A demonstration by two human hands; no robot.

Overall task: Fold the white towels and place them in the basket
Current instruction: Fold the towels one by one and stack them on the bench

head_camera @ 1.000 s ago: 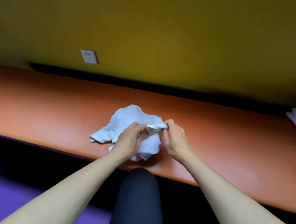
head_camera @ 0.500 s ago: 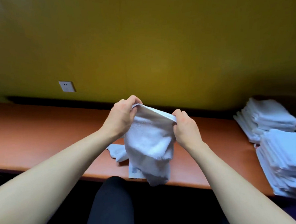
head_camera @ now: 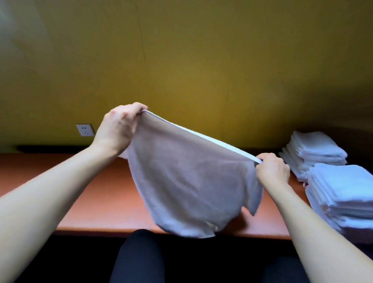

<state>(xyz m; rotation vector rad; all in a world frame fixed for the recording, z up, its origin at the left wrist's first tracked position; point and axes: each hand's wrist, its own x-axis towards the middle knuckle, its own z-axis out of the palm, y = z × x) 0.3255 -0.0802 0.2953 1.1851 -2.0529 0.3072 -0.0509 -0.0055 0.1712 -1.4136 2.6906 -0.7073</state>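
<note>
White towel (head_camera: pixel 190 184) stretched between left hand (head_camera: pixel 118 127), right hand (head_camera: pixel 272 170), no readable writing

Single head view, close, forward-down over desk (head_camera: pixel 110 188), edges perhaps warped.

Towel stacks (head_camera: pixel 343 183) on table's (head_camera: pixel 98 202) right end

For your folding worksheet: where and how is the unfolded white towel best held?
Best at the two ends of its hemmed top edge, pinched from above, as the left hand and right hand do. The white towel hangs limp above the table, so only a taut edge spreads it flat.
</note>
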